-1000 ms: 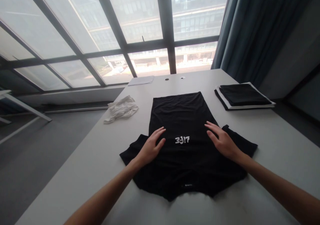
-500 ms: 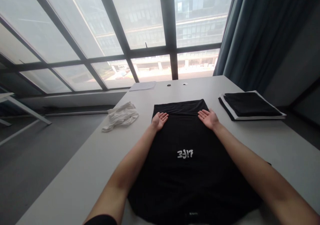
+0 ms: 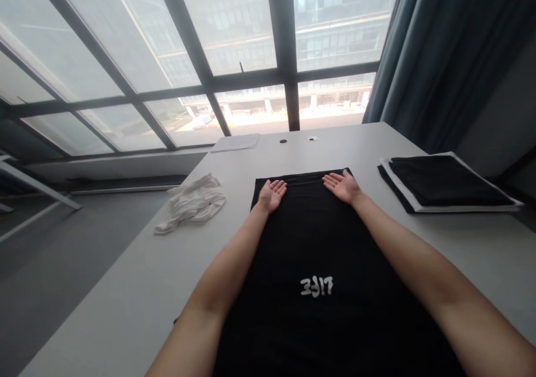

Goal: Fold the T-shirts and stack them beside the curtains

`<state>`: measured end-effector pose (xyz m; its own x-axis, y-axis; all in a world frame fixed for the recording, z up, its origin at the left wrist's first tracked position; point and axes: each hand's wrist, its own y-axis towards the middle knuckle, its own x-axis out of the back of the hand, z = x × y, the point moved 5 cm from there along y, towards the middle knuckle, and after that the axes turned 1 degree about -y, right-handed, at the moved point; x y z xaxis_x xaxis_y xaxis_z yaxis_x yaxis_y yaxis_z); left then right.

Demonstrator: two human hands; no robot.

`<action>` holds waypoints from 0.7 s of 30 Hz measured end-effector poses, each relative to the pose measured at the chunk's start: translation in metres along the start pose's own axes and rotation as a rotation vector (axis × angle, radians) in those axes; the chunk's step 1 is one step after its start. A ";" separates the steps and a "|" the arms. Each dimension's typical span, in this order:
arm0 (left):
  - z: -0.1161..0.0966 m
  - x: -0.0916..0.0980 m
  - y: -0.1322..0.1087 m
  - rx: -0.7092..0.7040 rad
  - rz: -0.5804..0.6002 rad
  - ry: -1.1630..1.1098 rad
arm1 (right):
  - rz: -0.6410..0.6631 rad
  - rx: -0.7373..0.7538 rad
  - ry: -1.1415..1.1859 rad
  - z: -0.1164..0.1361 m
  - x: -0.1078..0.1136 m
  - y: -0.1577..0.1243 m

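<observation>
Open, w/ fingers extended, palms up: L hand (image 3: pixel 272 196) and R hand (image 3: pixel 342 187), at far corners of blk garment (image 3: pixel 316 248), spread flat on white table (image 3: pixel 154 271). Poss. fault: creased or skewed far edge, if pulled or pushed unevenly L vs. R.

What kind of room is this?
It looks like an office or workroom, though I can't be sure. There's a big, plain white table with round holes near its far end, a wall of framed windows, and a long blue-grey curtain.
</observation>
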<state>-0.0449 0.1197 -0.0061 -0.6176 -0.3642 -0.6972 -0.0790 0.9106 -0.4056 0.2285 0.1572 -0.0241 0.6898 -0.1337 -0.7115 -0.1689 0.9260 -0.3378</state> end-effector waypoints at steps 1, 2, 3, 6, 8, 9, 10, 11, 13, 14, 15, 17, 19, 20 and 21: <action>-0.021 0.008 0.005 -0.041 -0.035 -0.014 | -0.062 0.080 0.008 0.020 0.012 0.005; -0.039 0.014 0.010 -0.080 -0.064 -0.028 | -0.138 0.162 0.017 0.037 0.021 0.008; -0.051 0.016 0.015 -0.114 -0.078 -0.041 | -0.184 0.221 0.023 0.048 0.024 0.011; -0.040 0.004 0.024 -0.138 -0.033 -0.058 | -0.040 0.177 0.013 0.035 -0.002 0.016; -0.005 -0.012 0.028 -0.053 0.050 -0.037 | 0.175 -0.035 -0.038 0.002 -0.030 0.015; 0.015 -0.019 0.030 0.047 0.101 -0.002 | 0.235 -0.136 -0.074 -0.013 -0.038 0.014; 0.027 -0.022 0.031 0.104 0.119 0.019 | 0.267 -0.211 -0.103 -0.022 -0.041 0.013; 0.032 -0.022 0.033 0.128 0.119 0.029 | 0.264 -0.245 -0.119 -0.023 -0.037 0.014; 0.017 -0.014 0.037 0.103 0.079 0.026 | 0.162 -0.165 -0.104 -0.002 -0.017 0.021; 0.000 -0.007 0.039 0.062 0.048 0.016 | 0.071 -0.057 -0.075 0.018 -0.002 0.026; -0.018 0.000 0.041 0.020 0.014 0.006 | -0.046 0.078 -0.043 0.040 0.014 0.030; -0.050 0.010 0.041 -0.066 -0.034 -0.017 | -0.197 0.272 0.012 0.073 0.035 0.033; -0.059 0.009 0.039 -0.121 -0.034 -0.035 | -0.146 0.308 0.033 0.079 0.032 0.032; -0.053 0.005 0.037 -0.122 -0.008 -0.037 | -0.053 0.257 0.022 0.071 0.022 0.030; -0.041 -0.001 0.035 -0.095 0.039 -0.029 | 0.059 0.175 -0.001 0.058 0.008 0.026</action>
<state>-0.0789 0.1596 0.0044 -0.5988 -0.3325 -0.7286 -0.1304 0.9381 -0.3209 0.2708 0.2010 -0.0028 0.6834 -0.0770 -0.7260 -0.0838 0.9796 -0.1827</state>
